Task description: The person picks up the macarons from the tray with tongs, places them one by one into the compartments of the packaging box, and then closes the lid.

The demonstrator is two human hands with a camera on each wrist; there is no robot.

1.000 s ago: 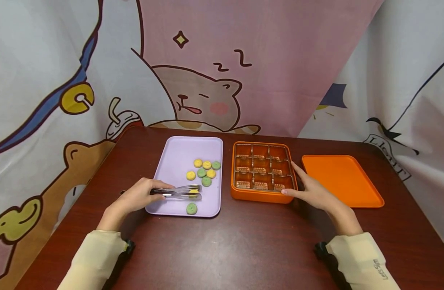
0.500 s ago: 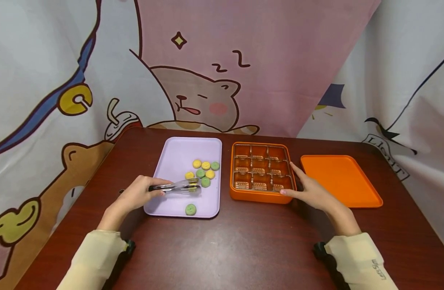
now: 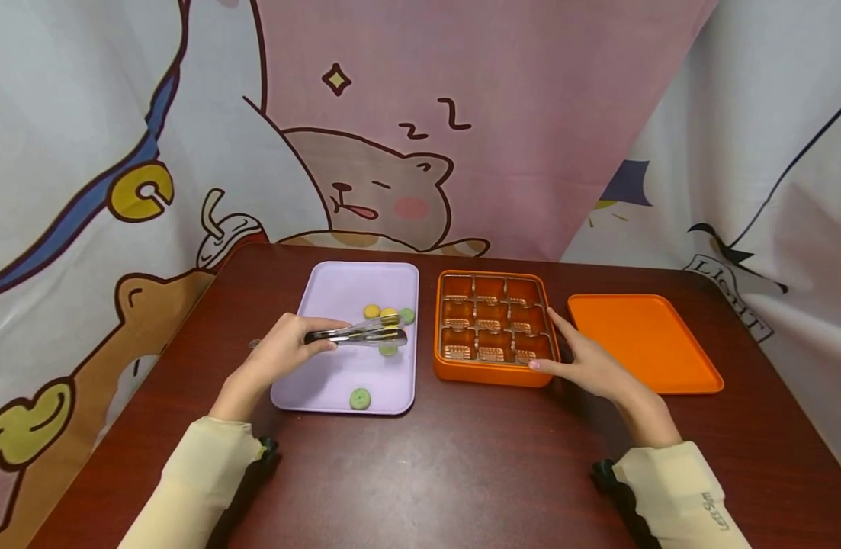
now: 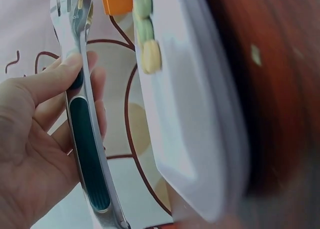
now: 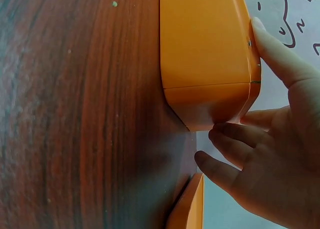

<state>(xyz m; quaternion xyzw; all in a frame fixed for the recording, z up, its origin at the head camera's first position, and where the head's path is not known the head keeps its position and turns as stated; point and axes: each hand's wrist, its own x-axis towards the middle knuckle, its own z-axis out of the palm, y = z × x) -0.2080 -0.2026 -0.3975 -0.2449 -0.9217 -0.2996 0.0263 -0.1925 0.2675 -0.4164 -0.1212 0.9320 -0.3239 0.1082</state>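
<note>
My left hand grips metal tongs by their dark-padded handle. The tong tips hover close together over a cluster of yellow and green round cookies on the lilac tray. Something yellow shows between the tips, though the pinch is not clear. One green cookie lies alone near the tray's front edge. My right hand rests against the front right corner of the orange compartment box, thumb on its side wall, fingers beside the corner.
An orange lid lies flat to the right of the box, and its edge shows beside my right hand. All stand on a dark red-brown table. Cartoon-printed cloth hangs behind and at both sides.
My left hand has carried the tongs away from the tray's front part, farther back and to the right, and now holds them over the cookie cluster. The right hand has stayed at the box.
</note>
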